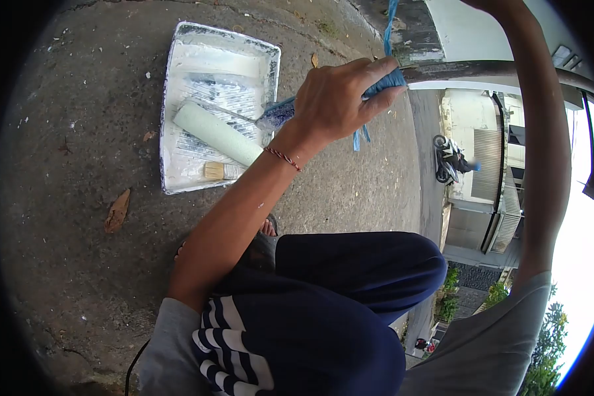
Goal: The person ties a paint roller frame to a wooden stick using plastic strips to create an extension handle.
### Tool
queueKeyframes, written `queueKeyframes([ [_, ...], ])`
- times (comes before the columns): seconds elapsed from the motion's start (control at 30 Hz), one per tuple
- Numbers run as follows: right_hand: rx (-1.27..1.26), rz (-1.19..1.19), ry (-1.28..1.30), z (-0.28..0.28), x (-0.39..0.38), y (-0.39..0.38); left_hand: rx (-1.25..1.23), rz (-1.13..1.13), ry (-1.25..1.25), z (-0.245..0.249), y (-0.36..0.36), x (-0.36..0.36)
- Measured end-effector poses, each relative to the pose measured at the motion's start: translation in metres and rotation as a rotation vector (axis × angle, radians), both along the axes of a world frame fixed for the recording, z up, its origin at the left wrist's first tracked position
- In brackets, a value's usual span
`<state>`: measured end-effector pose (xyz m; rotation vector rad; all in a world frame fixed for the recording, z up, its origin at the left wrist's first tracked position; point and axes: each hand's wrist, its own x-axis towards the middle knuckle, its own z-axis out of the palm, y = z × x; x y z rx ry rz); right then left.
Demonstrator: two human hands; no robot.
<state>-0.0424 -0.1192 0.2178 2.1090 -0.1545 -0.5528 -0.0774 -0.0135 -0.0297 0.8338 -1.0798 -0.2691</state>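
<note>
My left hand (336,96) is closed round the handle of a paint roller (218,132), where blue plastic string (384,83) is wrapped about it. A dark pole (462,70) meets this wrapping and runs off to the right. One strand of string rises to the top edge, and loose ends hang below the hand. The pale roller sleeve lies in a white paint tray (167,112) smeared with paint. Beside it in the tray lies a paintbrush (214,171), partly hidden by my forearm. My right hand (492,3) is mostly cut off by the top edge; its fingers are hidden.
The view is tilted sideways, with rough concrete ground (66,218) at left. Dry leaves (117,211) lie near the tray. My bent knees (402,264) fill the lower middle. A motorcycle (447,158) with a person stands on the road before a building (485,158).
</note>
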Motion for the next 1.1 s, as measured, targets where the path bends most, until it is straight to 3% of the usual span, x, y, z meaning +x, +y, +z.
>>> queueKeyframes([
  [0.03, 0.106, 0.235, -0.025, -0.001, -0.024, 0.037, -0.009, 0.013, 0.006, 0.0, -0.001, 0.0],
  [0.1, 0.066, 0.27, 0.212, 0.015, -0.055, 0.079, -0.006, 0.044, 0.015, 0.0, -0.003, 0.003],
  [0.13, 0.554, -0.181, 0.202, 0.015, -0.069, 0.104, -0.004, 0.022, 0.016, 0.001, -0.001, 0.004],
  [0.2, 0.883, -0.62, -0.031, -0.004, -0.102, 0.111, -0.006, -0.02, 0.016, 0.002, 0.005, 0.004],
  [0.23, 0.727, -0.596, -0.236, -0.023, -0.131, 0.107, -0.011, -0.028, 0.008, 0.002, 0.007, 0.003],
  [0.27, 0.582, -0.254, -0.34, -0.035, -0.158, 0.083, -0.022, -0.023, 0.013, 0.001, 0.009, 0.003],
  [0.3, 0.536, -0.172, -0.348, -0.043, -0.166, 0.073, -0.035, -0.016, 0.017, 0.001, 0.009, 0.004],
  [0.33, 0.595, -0.381, -0.349, -0.049, -0.152, 0.075, -0.044, -0.019, 0.009, 0.003, 0.01, 0.005],
  [0.37, 0.93, -0.619, -0.611, -0.063, -0.137, 0.08, -0.046, -0.028, 0.041, 0.004, 0.011, 0.006],
  [0.47, 0.72, -0.445, -0.505, -0.081, -0.154, 0.064, -0.08, -0.007, 0.068, 0.004, 0.011, 0.006],
  [0.57, 0.743, -0.477, -0.51, -0.081, -0.165, 0.063, -0.098, 0.006, 0.067, 0.001, 0.016, 0.003],
  [0.63, 1.005, -0.761, -0.711, -0.076, -0.163, 0.071, -0.088, 0.002, 0.062, 0.003, 0.017, 0.005],
  [0.67, 0.834, -0.897, -0.98, -0.08, -0.146, 0.092, -0.059, -0.007, 0.052, 0.004, 0.016, 0.007],
  [0.7, 0.831, -0.899, -0.973, -0.078, -0.141, 0.099, -0.03, -0.016, 0.045, 0.003, 0.015, 0.007],
  [0.77, 0.797, -0.612, -0.838, -0.075, -0.137, 0.107, -0.056, 0.003, 0.036, 0.001, 0.013, 0.006],
  [0.8, 0.797, -0.572, -0.951, -0.083, -0.138, 0.111, -0.081, 0.018, 0.019, 0.0, 0.012, 0.005],
  [0.9, 0.649, -0.572, -0.949, -0.09, -0.138, 0.121, -0.055, -0.029, -0.012, -0.001, 0.002, 0.005],
  [0.93, 0.669, -0.465, -0.978, -0.095, -0.144, 0.116, -0.054, -0.031, -0.015, -0.001, 0.002, 0.003],
  [1.1, 0.68, -0.4, -0.973, -0.099, -0.137, 0.126, -0.114, -0.034, -0.036, -0.002, -0.003, 0.007],
])
